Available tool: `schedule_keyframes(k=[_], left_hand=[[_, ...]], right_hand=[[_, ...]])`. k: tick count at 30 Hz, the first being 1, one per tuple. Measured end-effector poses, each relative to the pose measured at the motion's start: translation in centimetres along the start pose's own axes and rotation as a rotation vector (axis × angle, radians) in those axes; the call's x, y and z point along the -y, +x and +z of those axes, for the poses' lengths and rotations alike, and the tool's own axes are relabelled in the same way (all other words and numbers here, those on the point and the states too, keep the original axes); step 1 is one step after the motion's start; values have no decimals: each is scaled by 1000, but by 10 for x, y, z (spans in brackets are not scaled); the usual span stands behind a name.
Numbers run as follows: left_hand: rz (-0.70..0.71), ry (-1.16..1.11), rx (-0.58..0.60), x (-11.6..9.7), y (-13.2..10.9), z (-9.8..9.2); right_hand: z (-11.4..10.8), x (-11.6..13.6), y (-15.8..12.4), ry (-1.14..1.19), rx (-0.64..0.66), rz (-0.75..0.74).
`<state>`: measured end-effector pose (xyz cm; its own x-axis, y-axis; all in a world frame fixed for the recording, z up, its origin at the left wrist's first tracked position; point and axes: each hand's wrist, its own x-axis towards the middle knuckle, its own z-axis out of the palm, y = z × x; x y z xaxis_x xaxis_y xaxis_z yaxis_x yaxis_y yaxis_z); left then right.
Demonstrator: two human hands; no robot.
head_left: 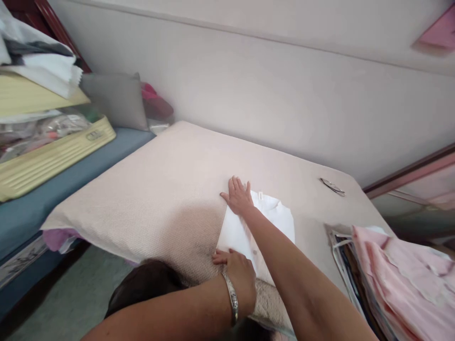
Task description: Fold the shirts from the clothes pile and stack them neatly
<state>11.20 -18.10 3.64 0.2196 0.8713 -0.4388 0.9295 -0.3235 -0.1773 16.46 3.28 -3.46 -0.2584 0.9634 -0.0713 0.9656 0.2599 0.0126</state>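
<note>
A folded white garment [277,215] lies on the pale bedspread in front of me, its neckline towards the far right and a faint pinkish print near its middle. My right hand [240,196] lies flat on its far left corner, fingers spread and pointing away. Closer to me, my left hand [240,272], with a silver bangle at the wrist, rests on the near left edge of the garment. Its visible fingers stretch to the left; the rest of them are hidden by the back of the hand. My right forearm crosses over part of the garment.
Eyeglasses [332,186] lie at the far right of the bedspread [185,166]. Folded clothes [401,279], pink on top, are stacked at the near right. A grey cushion [113,99] and a yellow container [60,151] stand on the left. A dark rounded shape [145,284] is below.
</note>
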Motion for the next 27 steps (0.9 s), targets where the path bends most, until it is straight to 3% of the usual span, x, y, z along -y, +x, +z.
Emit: schedule_keyframes(k=[3, 6, 8, 11, 13, 15, 18, 27], left_hand=[[38, -5, 11, 7, 2, -1], [142, -62, -29, 8, 4, 2], [214, -124, -171, 3, 3, 5], [363, -163, -503, -11, -1, 17], [491, -169, -567, -23, -1, 31], [570, -162, -479, -34, 1, 45], [569, -124, -351, -44, 5, 61], [577, -99, -297, -46, 10, 65]], right_hand=[[-16, -17, -14, 36, -78, 101], [-21, -45, -69, 139, -170, 157], [-13, -66, -118, 187, -223, 167], [11, -93, -180, 216, -273, 164], [30, -103, -202, 198, -243, 179], [44, -107, -207, 155, -181, 230], [53, -113, -192, 112, -111, 344], [39, -150, -137, 195, -92, 513]])
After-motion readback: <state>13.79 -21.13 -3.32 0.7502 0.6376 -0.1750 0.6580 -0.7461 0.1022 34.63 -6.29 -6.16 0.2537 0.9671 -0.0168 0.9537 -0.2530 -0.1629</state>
